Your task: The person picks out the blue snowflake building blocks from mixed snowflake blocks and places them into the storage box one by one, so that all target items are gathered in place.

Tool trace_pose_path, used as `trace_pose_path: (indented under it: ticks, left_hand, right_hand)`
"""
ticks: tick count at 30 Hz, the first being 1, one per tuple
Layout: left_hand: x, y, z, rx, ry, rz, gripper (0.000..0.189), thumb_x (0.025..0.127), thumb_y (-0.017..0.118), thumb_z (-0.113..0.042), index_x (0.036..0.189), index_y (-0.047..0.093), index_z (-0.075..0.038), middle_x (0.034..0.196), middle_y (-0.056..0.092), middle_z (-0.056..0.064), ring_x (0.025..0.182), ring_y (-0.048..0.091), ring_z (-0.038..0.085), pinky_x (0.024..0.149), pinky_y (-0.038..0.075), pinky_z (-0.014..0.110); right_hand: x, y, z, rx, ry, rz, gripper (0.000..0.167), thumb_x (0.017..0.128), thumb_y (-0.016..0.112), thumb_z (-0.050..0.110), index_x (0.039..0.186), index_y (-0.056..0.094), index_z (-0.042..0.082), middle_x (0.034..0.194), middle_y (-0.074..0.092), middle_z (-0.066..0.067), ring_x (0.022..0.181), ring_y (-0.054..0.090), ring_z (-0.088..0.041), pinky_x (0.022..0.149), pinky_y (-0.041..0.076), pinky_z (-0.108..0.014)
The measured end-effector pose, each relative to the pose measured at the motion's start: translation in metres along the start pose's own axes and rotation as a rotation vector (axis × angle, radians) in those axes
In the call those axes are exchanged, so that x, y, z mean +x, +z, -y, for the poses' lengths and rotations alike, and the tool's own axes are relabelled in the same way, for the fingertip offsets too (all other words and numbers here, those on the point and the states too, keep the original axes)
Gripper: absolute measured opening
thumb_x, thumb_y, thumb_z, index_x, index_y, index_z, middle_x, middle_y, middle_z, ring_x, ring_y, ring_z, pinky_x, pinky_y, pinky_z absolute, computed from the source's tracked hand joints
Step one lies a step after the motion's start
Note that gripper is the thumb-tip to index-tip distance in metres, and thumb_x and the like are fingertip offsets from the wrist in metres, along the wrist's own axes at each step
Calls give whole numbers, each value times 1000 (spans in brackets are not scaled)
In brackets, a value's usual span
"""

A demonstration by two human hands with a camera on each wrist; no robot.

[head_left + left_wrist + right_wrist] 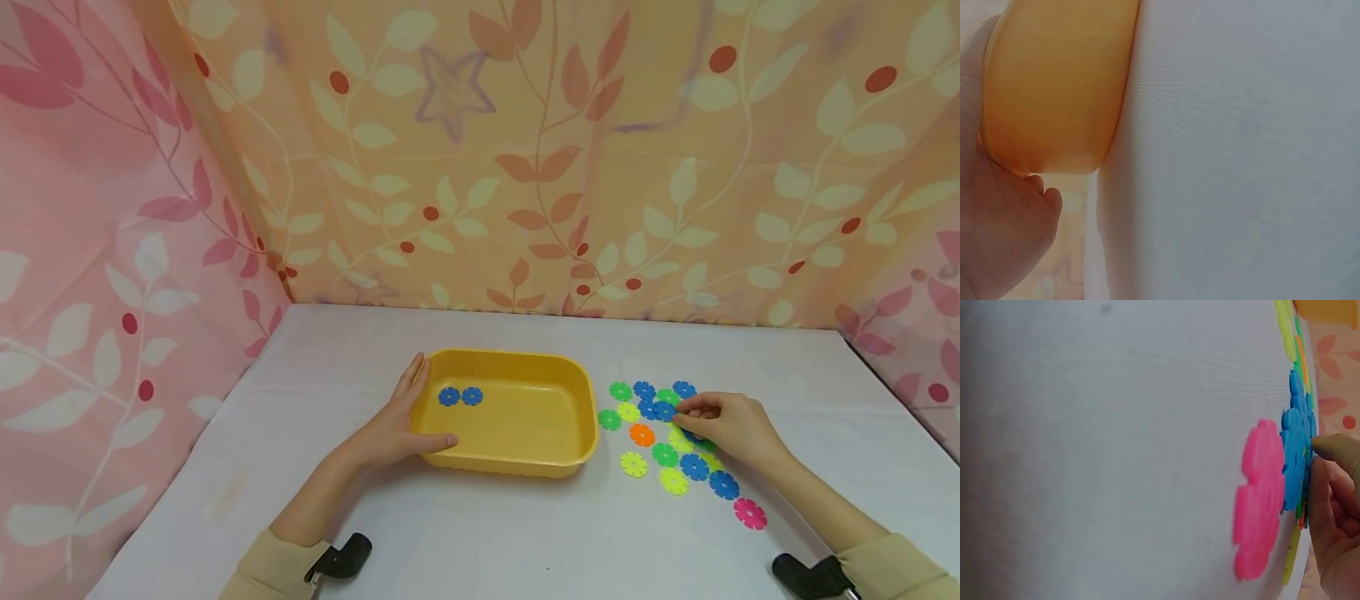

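A yellow plastic tray (517, 457) sits on the white table. My left hand (390, 425) grips its left end, thumb over the front rim and fingers along the far left side. Inside lie two blue notched plastic discs (461, 397), side by side. To the tray's right my right hand (738, 429) reaches into a loose spread of flower-shaped discs. Its thumb and index finger pinch the edge of a blue disc (664, 411). The right wrist view shows the fingertips (1325, 445) close together behind a nearer blue disc (1294, 462).
Green (620, 391), yellow (633, 464), orange (642, 434) and more blue discs (724, 485) lie around the right hand, some overlapping. A pink disc (750, 514) lies nearest the front. Patterned cloth (465, 208) hangs behind the table (525, 533) and at both sides.
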State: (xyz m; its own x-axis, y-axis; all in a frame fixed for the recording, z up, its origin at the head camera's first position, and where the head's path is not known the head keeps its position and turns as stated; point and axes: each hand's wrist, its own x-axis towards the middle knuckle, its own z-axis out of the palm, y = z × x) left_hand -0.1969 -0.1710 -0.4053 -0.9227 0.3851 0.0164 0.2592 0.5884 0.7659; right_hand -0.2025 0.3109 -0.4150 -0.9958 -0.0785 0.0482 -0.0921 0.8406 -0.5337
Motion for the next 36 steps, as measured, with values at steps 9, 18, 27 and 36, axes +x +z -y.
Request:
trace_pose_path:
  ticks: [9, 18, 27, 36]
  left_hand:
    - [1, -1, -3, -7, -7, 3, 121, 75, 80, -50, 158, -1, -14, 161, -15, -7, 148, -3, 29, 113, 13, 58]
    - [1, 0, -2, -10, -3, 6, 121, 75, 80, -50, 157, -1, -14, 161, -16, -7, 148, -4, 29, 113, 13, 58]
    - [0, 0, 0, -11, -5, 3, 121, 75, 80, -50, 157, -1, -15, 161, -15, -6, 148, -3, 29, 113, 14, 59]
    - [-1, 0, 1, -22, -26, 5, 122, 73, 80, -53, 158, -1, -18, 160, -16, -13, 148, -2, 26, 113, 14, 57]
  right_hand:
    - [0, -2, 2, -20, -28, -19, 31, 85, 76, 30, 101, 73, 3, 74, 62, 3, 74, 53, -19, 58, 45, -21]
    - [-1, 0, 5, 31, -9, -24, 37, 85, 76, 35, 103, 73, 3, 77, 65, 1, 74, 57, -18, 59, 48, -20]
    - [0, -1, 24, 237, 33, -10, 47, 87, 72, 43, 112, 70, 4, 94, 72, -8, 76, 67, -19, 66, 54, -22]
    - [7, -5, 68, 385, 29, 47, 51, 84, 73, 48, 114, 69, 6, 102, 72, -12, 88, 67, -29, 75, 57, -30]
